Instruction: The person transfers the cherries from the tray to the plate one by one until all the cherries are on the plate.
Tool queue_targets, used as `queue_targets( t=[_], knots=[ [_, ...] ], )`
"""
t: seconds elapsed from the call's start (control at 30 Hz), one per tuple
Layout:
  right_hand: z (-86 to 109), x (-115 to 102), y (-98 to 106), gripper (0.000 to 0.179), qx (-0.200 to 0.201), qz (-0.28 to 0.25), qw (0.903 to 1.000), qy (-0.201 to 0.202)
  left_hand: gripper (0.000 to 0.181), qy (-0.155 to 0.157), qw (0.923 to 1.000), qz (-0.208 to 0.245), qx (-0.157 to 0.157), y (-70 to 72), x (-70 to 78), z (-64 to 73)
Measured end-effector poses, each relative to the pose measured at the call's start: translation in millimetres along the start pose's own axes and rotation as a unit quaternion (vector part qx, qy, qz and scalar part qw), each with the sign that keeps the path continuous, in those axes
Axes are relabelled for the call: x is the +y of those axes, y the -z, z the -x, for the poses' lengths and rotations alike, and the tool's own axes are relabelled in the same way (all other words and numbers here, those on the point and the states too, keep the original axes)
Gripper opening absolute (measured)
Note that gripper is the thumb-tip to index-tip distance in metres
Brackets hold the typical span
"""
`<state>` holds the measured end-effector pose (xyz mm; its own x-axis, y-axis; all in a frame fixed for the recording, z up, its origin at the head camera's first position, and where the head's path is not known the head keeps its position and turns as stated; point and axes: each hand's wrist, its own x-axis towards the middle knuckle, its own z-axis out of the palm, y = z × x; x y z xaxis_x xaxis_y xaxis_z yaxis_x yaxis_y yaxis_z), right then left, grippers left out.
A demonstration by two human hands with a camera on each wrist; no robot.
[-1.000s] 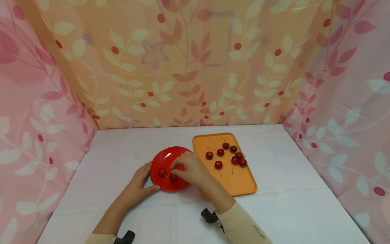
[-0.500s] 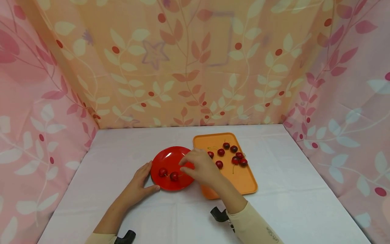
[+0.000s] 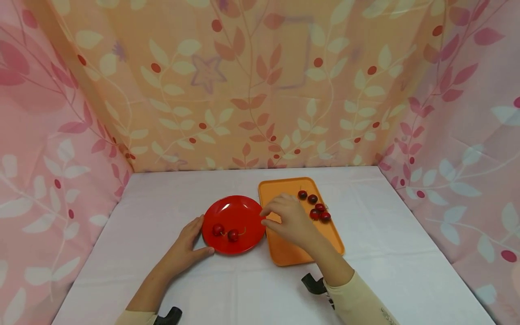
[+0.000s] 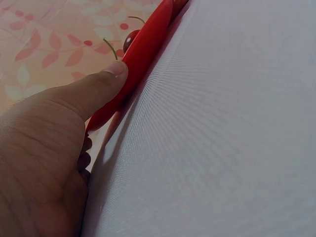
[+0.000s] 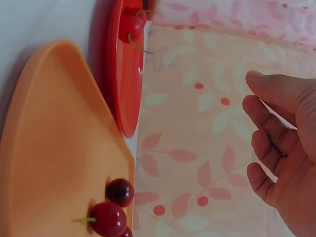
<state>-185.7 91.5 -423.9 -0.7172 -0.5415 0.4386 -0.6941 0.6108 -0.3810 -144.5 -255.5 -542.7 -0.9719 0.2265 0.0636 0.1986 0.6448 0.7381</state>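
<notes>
Two cherries with stems, one at the left (image 3: 218,229) and one at the right (image 3: 233,235), lie on the red plate (image 3: 239,210). My left hand (image 3: 186,247) rests at the plate's left side, its thumb touching the rim and its fingers extended along the edge. In the left wrist view the thumb (image 4: 106,81) presses on the rim. Over the left part of the orange tray (image 3: 288,255), near the plate's right edge, is my right hand (image 3: 293,222). Its fingers bend loosely with nothing held, as the right wrist view confirms. Several cherries (image 3: 314,214) sit on the tray, some hidden behind that hand.
The plate and tray stand side by side on a white cloth-covered table (image 3: 162,194). A patterned curtain (image 3: 252,90) hangs behind, with pink fabric at both sides. Dark cameras (image 3: 314,284) are strapped at the wrists.
My right hand has moved right, from above the plate to over the tray. The right cherry on the plate is now uncovered. My left hand stays at the rim.
</notes>
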Motion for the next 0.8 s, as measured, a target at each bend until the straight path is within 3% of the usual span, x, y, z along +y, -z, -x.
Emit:
queue_targets(
  t=[0.6,0.8],
  knots=[
    [35.1,36.2,15.0,0.018,0.012,0.021,0.998,-0.058,0.108,0.013,0.9999,-0.006,-0.001,-1.7,-0.1,1.0],
    [47.1,47.3,12.4,0.017,-0.001,0.011,0.994,-0.109,0.109,0.024,0.9997,-0.007,-0.004,-1.2,3.2,0.9]
  ],
)
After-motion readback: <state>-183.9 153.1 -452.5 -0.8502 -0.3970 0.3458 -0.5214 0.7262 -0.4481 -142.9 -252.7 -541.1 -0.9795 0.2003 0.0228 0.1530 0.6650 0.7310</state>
